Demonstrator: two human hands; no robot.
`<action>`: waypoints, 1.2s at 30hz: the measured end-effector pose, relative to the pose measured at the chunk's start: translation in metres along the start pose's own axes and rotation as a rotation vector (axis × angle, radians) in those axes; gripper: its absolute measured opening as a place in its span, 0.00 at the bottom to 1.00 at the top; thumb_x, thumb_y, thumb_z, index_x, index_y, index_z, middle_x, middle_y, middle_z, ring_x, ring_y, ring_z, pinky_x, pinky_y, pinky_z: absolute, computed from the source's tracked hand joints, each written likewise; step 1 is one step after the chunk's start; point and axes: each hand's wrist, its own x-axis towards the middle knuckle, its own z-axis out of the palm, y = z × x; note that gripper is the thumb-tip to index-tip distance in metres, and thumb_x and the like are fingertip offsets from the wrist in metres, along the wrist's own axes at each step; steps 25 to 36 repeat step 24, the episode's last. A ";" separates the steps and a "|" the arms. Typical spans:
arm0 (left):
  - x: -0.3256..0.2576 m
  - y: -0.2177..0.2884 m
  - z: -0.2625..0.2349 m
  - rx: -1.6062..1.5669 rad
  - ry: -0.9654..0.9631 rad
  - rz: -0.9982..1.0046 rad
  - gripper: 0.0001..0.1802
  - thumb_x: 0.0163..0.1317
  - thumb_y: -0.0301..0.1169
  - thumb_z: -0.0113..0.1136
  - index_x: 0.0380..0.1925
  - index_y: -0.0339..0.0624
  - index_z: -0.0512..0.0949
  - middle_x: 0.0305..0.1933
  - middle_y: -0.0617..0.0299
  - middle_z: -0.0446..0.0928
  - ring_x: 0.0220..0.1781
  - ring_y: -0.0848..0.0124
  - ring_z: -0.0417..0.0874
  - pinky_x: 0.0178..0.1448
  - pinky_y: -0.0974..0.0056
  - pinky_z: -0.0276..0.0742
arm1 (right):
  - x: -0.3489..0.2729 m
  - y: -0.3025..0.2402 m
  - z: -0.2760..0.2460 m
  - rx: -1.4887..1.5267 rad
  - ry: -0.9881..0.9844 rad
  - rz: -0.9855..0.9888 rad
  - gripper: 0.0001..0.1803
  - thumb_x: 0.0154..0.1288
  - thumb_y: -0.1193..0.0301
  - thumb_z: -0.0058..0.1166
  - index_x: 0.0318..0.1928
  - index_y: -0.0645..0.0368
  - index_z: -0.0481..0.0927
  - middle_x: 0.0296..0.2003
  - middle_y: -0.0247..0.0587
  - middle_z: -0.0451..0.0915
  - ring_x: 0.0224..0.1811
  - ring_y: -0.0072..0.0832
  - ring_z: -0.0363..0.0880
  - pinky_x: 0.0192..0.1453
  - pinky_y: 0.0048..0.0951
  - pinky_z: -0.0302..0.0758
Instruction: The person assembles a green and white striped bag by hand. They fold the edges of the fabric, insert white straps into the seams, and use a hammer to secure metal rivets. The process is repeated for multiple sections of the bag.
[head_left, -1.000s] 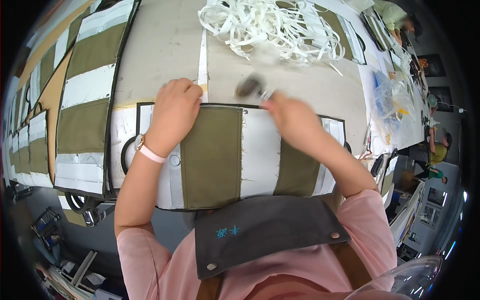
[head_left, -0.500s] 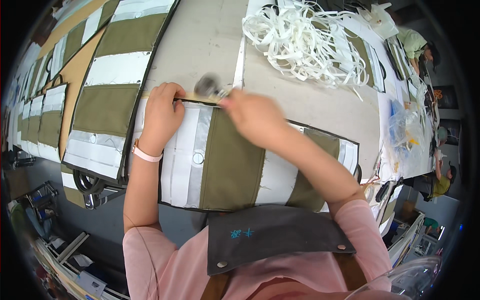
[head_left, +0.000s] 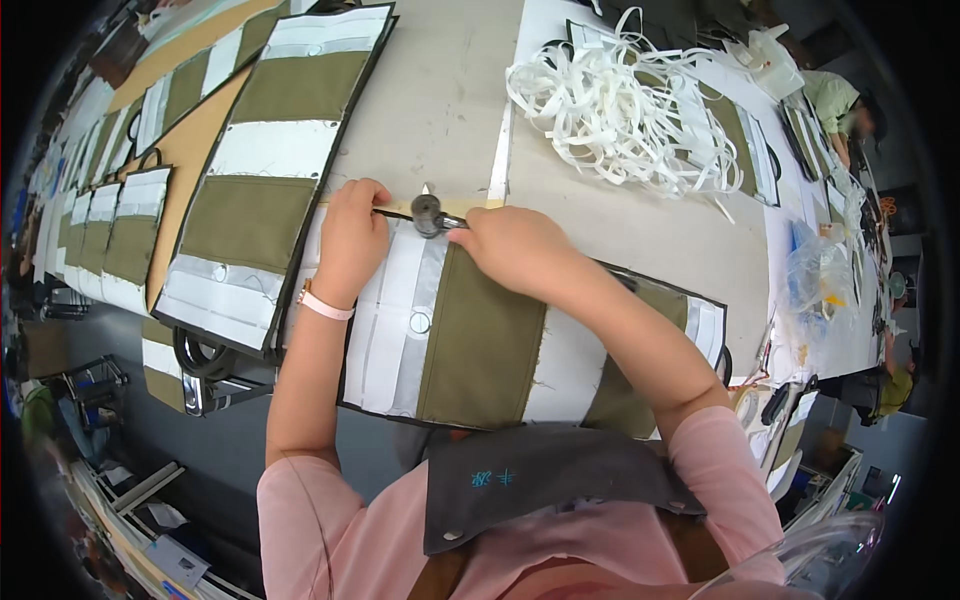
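A small hammer [head_left: 427,216] with a grey metal head is in my right hand [head_left: 515,247], fingers closed round its handle. The head is at the dark-bound far edge of an olive and white fabric panel [head_left: 485,335]; whether it touches cannot be told. My left hand [head_left: 352,235] lies at that panel's far left corner, its bent fingers and thumb closed about the dark edge beside the hammer head. What lies under the fingertips is hidden. The panel lies flat before me, with a round clear button-like disc on its pale strip.
A taller stack of similar panels [head_left: 250,200] stands at the left, with more panels [head_left: 140,225] beyond. A tangled heap of white tape [head_left: 625,115] lies on the grey table [head_left: 430,100] at the far right. Clear plastic bags [head_left: 820,265] sit at the right edge. People work in the right background.
The hammer, blurred before, now shows sharply and slightly lower at the panel's far edge. My left hand keeps its place on the corner. The whole view has shifted a little.
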 end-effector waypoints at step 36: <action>-0.104 0.125 -0.141 -0.745 0.024 -0.520 0.29 0.73 0.24 0.52 0.73 0.38 0.62 0.37 0.60 0.78 0.35 0.75 0.78 0.44 0.70 0.74 | -0.253 0.345 0.061 -0.314 1.005 0.621 0.28 0.61 0.77 0.61 0.64 0.61 0.75 0.55 0.54 0.75 0.56 0.53 0.73 0.62 0.51 0.70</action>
